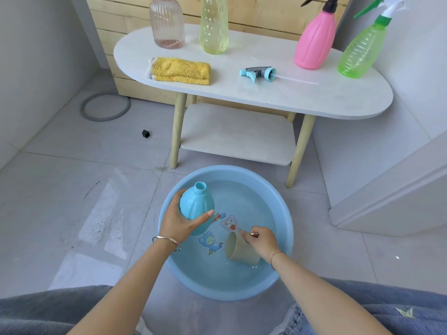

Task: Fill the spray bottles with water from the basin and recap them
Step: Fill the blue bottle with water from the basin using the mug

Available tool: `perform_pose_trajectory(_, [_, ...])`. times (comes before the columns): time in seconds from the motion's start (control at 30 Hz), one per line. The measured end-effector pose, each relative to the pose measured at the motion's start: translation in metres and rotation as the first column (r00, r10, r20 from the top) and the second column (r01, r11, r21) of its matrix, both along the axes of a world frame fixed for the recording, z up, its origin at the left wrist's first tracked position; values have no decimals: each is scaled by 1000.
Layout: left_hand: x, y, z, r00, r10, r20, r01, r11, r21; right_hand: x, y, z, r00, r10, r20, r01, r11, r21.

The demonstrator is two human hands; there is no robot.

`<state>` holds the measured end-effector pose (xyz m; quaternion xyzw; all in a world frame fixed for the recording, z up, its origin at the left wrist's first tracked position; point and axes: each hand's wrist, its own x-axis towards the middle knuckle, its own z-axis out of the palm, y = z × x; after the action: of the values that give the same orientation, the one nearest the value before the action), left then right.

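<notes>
On the floor at far left lie a grey ring [105,107] and a small black cube [145,133]. On the white counter [266,100], a clear pink bottle [167,22] stands behind a folded yellow cloth [180,70]; the frame cuts off its top.

Your left hand [176,223] holds the blue bottle [196,201] over the left part of the blue basin [229,169]. The fingers wrap its body and the thumb lies across the front. The bottle is uncapped. Its long axis runs from your wrist away from you, with the open neck pointing up and slightly right. Your hand hides its base.

A clear yellow-green bottle [214,25] stands upright on the counter, with its neck out of frame. The basin sits on the floor before the counter and holds water.

A beige cup [239,249] lies tipped in the water, mouth to the left. The blue spray head [258,73] lies on its side on the counter, nozzle left and dip tube pointing right.

Your right hand [262,240] grips the cup's upper edge with curled fingers. I cannot tell whether the cup has a handle.

The pink spray bottle [315,42] and the green spray bottle [360,52] stand capped at the counter's right end. Their trigger heads are partly cut off.
</notes>
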<state>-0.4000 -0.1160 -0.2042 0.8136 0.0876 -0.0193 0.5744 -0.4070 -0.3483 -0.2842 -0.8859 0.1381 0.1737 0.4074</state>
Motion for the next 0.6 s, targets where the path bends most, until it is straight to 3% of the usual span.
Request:
perform_pose_trajectory(0.17, [-1, 2, 4, 1000, 27, -1, -27, 1000, -15, -2, -1, 13, 983, -182, -20, 182, 967, 180])
perform_pose_trajectory(0.37, [-3, 6, 14, 998, 50, 34, -50, 999, -9, -3, -7, 44, 943, -330, -36, 314, 853, 417])
perform_pose_trajectory(0.6, [-3, 6, 32, 994, 62, 94, -59, 998, -37, 3, -20, 109, 912, -410, 12, 325, 739, 591])
